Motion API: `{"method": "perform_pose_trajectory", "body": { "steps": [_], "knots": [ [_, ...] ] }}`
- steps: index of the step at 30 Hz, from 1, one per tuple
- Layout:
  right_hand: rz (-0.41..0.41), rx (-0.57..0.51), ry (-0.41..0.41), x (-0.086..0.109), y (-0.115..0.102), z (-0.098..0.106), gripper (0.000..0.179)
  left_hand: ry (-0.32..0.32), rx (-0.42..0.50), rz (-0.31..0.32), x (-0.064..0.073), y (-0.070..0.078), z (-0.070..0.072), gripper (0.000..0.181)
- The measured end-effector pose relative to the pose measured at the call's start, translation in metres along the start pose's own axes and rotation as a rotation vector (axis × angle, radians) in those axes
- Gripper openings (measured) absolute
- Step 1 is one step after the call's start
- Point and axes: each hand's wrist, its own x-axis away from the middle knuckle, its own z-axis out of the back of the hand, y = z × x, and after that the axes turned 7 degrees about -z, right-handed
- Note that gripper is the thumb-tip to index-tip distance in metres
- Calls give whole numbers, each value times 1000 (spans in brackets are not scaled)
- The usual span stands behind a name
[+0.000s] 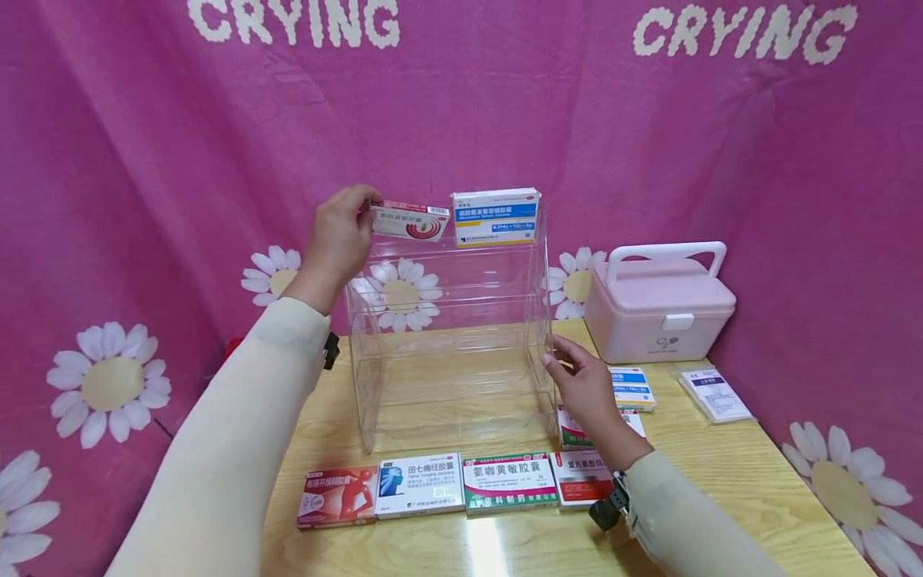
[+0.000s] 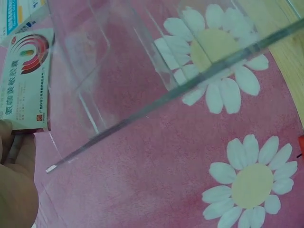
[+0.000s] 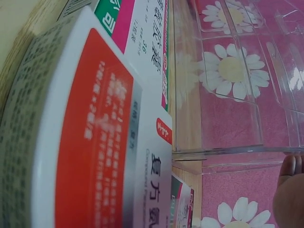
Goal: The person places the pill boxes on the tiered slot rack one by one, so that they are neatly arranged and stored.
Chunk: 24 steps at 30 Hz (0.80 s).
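A clear acrylic tiered display rack [image 1: 450, 385] stands on the wooden table. At its top left, my left hand [image 1: 342, 236] pinches the end of a white-and-red medicine box [image 1: 411, 222], which lies tilted over the top tier. Beside that box, a blue-and-white medicine box [image 1: 496, 218] stands upright on the same tier. My right hand [image 1: 584, 385] holds the rack's right side panel at its front edge, thumb and fingers at the panel; in the right wrist view the fingertips [image 3: 289, 166] meet the clear edge.
In front of the rack lies a row of medicine boxes: red [image 1: 336, 497], white-and-blue [image 1: 420, 485], green-and-white [image 1: 510, 482] and red-and-white [image 1: 581, 478]. More boxes [image 1: 634, 389] lie right of it, near a flat white packet [image 1: 715, 395]. A pink lidded case [image 1: 659, 312] stands behind; a pink curtain [image 1: 461, 104] hangs behind the table.
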Motion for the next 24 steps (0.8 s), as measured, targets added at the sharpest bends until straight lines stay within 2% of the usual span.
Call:
{"method": "perform_pose_trajectory", "body": {
  "steps": [11,17,24],
  "knots": [
    [-29,-11,-4,1,0,0,49,-13,50,74,-1,-14,3,23],
    [11,-13,7,0,1,0,49,-9,51,125,1,-17,6,27],
    [13,-13,15,-1,2,-1,49,35,5,58,2,-24,3,21]
  ]
}}
